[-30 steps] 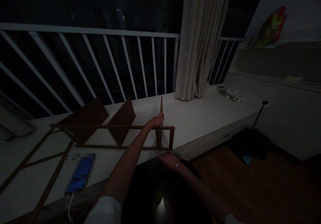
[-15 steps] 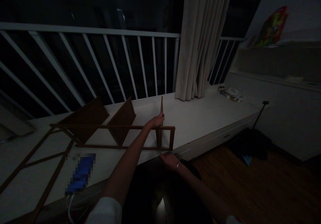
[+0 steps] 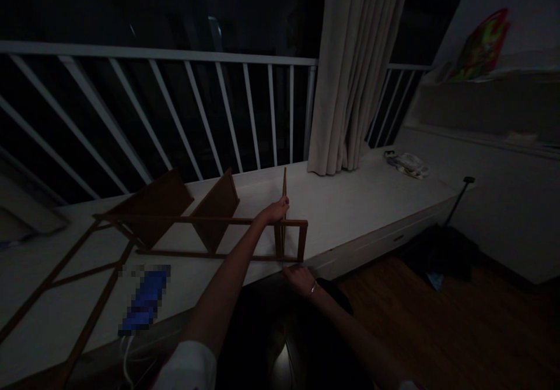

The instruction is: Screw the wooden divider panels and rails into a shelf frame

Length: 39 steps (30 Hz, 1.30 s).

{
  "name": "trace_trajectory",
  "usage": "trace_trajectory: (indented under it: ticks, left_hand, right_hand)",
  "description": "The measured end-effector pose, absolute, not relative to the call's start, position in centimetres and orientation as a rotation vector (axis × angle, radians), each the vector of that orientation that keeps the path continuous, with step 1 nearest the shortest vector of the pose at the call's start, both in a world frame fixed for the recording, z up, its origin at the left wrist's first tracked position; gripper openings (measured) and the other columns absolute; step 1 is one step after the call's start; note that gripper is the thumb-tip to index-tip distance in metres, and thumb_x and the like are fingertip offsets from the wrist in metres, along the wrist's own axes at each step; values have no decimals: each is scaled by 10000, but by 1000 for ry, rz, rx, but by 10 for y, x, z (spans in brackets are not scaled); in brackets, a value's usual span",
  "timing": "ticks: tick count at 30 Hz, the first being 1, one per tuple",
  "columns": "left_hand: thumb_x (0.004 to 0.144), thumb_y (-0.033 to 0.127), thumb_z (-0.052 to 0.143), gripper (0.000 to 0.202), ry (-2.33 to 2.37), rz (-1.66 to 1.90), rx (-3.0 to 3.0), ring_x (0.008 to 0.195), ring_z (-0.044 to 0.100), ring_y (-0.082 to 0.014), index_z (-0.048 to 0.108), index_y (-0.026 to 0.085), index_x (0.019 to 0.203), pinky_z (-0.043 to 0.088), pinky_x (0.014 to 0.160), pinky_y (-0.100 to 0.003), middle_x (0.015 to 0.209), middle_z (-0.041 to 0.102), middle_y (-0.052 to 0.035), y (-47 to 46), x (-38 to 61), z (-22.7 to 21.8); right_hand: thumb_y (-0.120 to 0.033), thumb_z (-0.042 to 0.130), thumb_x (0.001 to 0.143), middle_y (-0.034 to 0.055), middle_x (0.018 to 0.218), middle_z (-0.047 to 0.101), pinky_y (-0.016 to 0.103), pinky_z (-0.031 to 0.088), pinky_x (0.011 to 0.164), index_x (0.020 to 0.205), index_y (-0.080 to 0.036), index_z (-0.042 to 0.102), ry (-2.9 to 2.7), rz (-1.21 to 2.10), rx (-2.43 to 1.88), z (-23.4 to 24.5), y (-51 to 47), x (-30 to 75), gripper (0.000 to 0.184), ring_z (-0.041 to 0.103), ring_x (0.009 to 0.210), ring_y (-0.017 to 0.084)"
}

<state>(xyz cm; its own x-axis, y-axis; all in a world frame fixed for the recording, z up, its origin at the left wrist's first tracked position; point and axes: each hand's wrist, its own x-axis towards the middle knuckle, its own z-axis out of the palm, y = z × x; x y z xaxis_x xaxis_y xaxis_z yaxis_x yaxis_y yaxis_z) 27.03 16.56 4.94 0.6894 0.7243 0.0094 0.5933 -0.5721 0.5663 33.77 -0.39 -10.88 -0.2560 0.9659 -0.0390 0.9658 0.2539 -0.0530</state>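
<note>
A brown wooden shelf rack (image 3: 245, 221) lies on its side on a white window ledge. My left hand (image 3: 276, 209) reaches over the rack's upper rail, with its fingers closed on a thin shelf board (image 3: 284, 181) seen edge-on near the rack's right end. Two wider shelf boards stand in the rack farther left. My right hand (image 3: 300, 279), below a silver bracelet, is closed by the lower rail near the ledge's front edge. Whatever its fingertips may hold is too dark and small to make out.
A pixelated blue phone-like object (image 3: 146, 299) with a white cable (image 3: 126, 355) lies at left beside a wooden frame (image 3: 90, 314). White railings (image 3: 192, 58) and a beige curtain (image 3: 345, 87) stand behind. At right are a cloth item (image 3: 409, 164) and a dark heap (image 3: 441, 256) on the floor.
The view has shifted slightly, so everything appears a little farther right. Both hands keep almost the same places on and beside the rack.
</note>
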Motion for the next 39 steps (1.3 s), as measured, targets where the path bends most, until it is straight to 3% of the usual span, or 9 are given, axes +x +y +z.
trace_trajectory:
  ticks: [11,25,30,34,39]
  left_hand:
    - [782,332,263,280,1004,321,2386,593,458,-136,421,181,957,356,586,-255,664,519,-4,168,270,48]
    - [782,309,278,259,1045,306,2335,572,450,-122,415,179,958,349,568,-236,586,478,25,164,271,50]
    - [776,310,273,253,1025,313,2371,606,455,-127,404,180,949,345,587,-240,652,501,13,167,272,49]
    - [776,318,267,241,1024,294,2384,584,446,-123,398,184,927,332,565,-235,633,490,18,167,272,49]
    - [778,306,267,238,1026,294,2362,569,442,-127,398,184,936,328,548,-236,603,479,21,164,271,51]
  right_hand:
    - [-265,331,817,95,844,609,273,375,648,915,-168,497,-2482,101,-1845,-113,-2,337,216,560,786,191]
    - [-306,366,817,86,881,593,248,364,672,1006,-160,438,-2381,238,-1769,-132,8,343,250,542,826,177]
    - [-217,369,806,71,940,565,247,352,724,1031,-177,447,-2435,245,-1580,-138,10,345,242,511,877,158]
    - [-153,381,775,74,942,557,248,352,749,962,-163,508,-2487,250,-1538,-145,14,345,226,498,893,153]
    - [-124,393,760,79,970,551,252,351,780,1007,-156,508,-2477,336,-1555,-147,16,344,275,486,931,149]
